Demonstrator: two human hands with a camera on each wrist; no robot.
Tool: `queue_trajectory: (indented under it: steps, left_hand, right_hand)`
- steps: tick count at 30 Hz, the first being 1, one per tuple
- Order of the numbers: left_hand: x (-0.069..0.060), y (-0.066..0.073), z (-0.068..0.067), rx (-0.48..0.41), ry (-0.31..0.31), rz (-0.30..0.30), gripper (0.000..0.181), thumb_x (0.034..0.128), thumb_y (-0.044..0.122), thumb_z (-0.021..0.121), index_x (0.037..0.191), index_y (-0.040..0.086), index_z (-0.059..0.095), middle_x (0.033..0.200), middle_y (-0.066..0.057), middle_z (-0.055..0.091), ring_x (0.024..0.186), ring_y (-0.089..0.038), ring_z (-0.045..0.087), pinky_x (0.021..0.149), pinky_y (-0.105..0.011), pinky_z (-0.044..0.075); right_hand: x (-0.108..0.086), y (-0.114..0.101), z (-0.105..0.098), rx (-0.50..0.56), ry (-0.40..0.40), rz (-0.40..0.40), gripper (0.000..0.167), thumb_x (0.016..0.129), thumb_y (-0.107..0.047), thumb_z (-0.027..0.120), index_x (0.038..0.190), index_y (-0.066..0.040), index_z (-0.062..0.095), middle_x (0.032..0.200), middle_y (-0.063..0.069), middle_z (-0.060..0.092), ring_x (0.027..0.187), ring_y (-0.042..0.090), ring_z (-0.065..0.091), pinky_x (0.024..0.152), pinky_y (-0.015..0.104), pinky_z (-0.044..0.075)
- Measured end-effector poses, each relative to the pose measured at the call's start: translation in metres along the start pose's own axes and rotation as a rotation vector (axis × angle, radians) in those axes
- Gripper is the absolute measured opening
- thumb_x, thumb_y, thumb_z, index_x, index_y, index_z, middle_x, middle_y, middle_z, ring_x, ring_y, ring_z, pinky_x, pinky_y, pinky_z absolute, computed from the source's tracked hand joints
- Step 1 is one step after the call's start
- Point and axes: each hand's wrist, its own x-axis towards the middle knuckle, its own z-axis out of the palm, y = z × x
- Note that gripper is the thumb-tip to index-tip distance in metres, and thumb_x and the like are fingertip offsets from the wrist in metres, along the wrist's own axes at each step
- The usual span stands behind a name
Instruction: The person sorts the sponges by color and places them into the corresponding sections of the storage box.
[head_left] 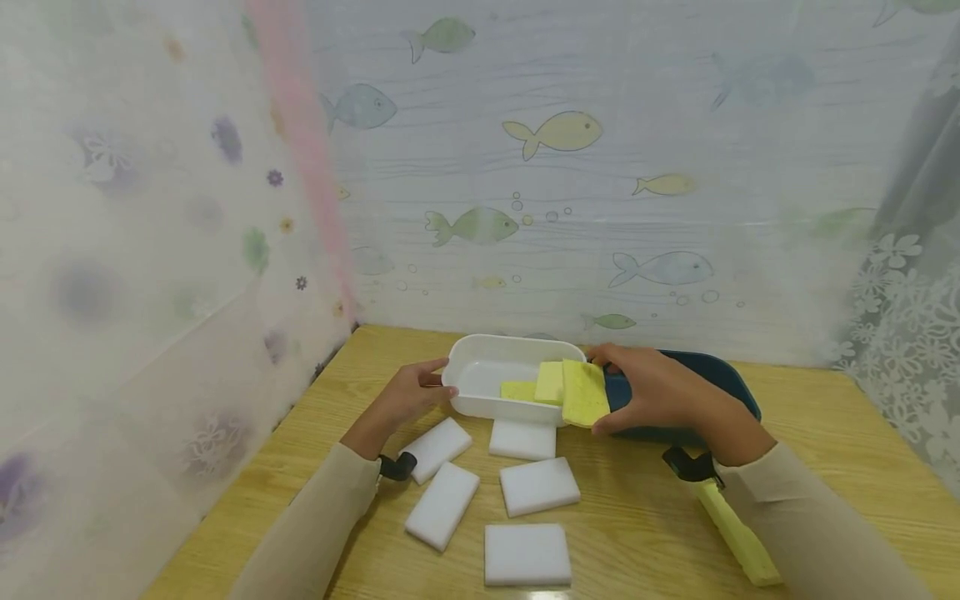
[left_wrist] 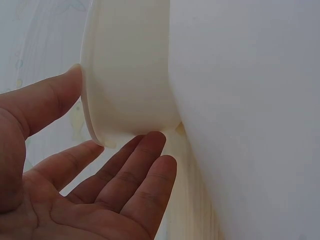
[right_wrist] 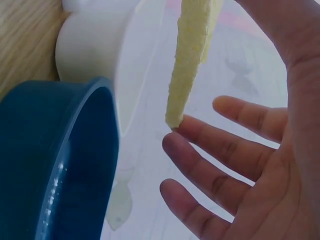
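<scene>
A wood-grained table [head_left: 637, 533] stands here, its far edge close by a pale sheet [head_left: 465, 179]. Fish are printed all over that sheet: a yellow fish [head_left: 564, 132] near the middle, a blue fish [head_left: 366, 107] further left, a little green fish [head_left: 613, 322] low down just above the table, and bubbles [head_left: 552, 217] among thin wavy lines. A pink strip [head_left: 298, 125] runs down the left corner, beside a whitish covering [head_left: 90, 358] dotted with purple flowers [head_left: 275, 178]. White blossoms [head_left: 897, 248] pattern the greyish cloth [head_left: 918, 179] on the right.
</scene>
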Motion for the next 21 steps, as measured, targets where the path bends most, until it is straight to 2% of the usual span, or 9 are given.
queue_trajectory:
  steps: [10,17,21]
  left_hand:
    - [0.001,0.000,0.000,0.004,0.000,0.004,0.074,0.0957,0.027,0.077,0.159,0.014,0.042,0.134,-0.017,0.068,0.122,-0.029,0.067,0.104,-0.049,0.053]
    - [0.001,-0.001,-0.001,0.001,0.002,-0.005,0.074,0.0949,0.029,0.078,0.159,0.016,0.043,0.132,-0.015,0.069,0.121,-0.026,0.067,0.103,-0.048,0.053]
    - [0.002,-0.002,-0.001,0.003,0.003,-0.002,0.074,0.0945,0.030,0.078,0.159,0.015,0.044,0.133,-0.016,0.069,0.121,-0.028,0.067,0.104,-0.049,0.053]
  right_hand:
    - [0.014,0.005,0.002,0.037,-0.018,0.027,0.116,0.064,-0.076,0.085,0.155,-0.017,0.043,0.148,0.004,0.058,0.131,0.031,0.059,0.103,0.054,0.051]
    - [0.025,0.005,0.002,0.049,-0.031,0.048,0.110,0.069,-0.062,0.091,0.156,-0.017,0.042,0.151,0.008,0.055,0.132,0.033,0.058,0.102,0.054,0.052]
    - [0.031,0.005,0.004,0.036,-0.031,0.033,0.107,0.072,-0.057,0.091,0.157,-0.013,0.042,0.152,0.012,0.054,0.131,0.034,0.059,0.101,0.055,0.052]
